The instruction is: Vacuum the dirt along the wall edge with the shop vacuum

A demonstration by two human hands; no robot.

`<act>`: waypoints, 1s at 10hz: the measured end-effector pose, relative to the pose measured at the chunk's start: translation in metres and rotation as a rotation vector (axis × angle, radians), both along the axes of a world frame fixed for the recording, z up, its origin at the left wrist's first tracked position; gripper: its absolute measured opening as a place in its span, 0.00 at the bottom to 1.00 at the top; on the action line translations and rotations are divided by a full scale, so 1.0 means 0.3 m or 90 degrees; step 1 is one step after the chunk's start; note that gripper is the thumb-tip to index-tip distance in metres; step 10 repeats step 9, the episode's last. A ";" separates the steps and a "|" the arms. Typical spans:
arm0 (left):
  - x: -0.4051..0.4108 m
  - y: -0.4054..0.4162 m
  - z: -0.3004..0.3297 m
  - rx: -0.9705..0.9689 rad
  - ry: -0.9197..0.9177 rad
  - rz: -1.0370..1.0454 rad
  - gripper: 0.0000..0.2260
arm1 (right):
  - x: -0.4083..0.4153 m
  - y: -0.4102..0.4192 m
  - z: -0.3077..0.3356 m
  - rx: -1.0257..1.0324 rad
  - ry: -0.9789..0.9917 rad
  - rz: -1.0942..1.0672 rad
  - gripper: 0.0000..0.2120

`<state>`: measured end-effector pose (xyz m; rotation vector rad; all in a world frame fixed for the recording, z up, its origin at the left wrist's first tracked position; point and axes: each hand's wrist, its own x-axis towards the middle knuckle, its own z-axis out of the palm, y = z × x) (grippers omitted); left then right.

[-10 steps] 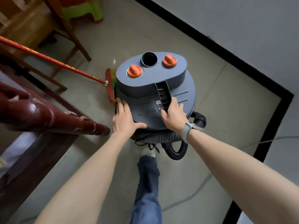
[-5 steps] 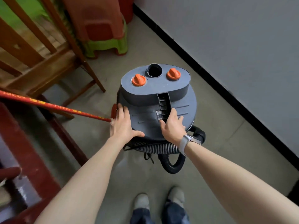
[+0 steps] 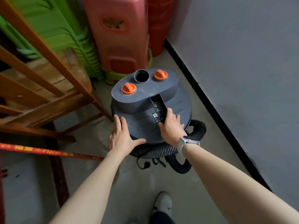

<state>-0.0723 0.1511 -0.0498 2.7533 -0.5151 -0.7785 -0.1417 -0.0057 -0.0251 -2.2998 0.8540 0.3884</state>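
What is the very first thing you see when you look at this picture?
The big grey shop vacuum in the middle of the floor, with two bright orange knobs on top. The left hand and right hand rest on its lid. Behind it stand tall red stools beside green ones.

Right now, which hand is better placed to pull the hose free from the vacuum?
Right, probably. The right hand rests on the shop vacuum lid nearest the black hose, which loops below its wrist. The left hand lies flat on the opposite edge.
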 end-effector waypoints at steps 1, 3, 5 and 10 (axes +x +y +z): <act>0.122 -0.055 -0.010 -0.002 0.019 0.036 0.54 | 0.136 -0.059 -0.005 0.001 0.002 0.024 0.24; 0.354 -0.081 0.004 0.002 0.042 0.057 0.55 | 0.354 -0.078 0.004 -0.012 0.030 0.068 0.28; 0.545 -0.073 0.014 0.027 0.050 0.035 0.53 | 0.521 -0.056 -0.012 -0.116 0.049 0.094 0.33; 0.606 -0.114 0.088 -0.019 -0.069 0.139 0.36 | 0.601 -0.167 0.103 0.154 -0.060 -0.036 0.31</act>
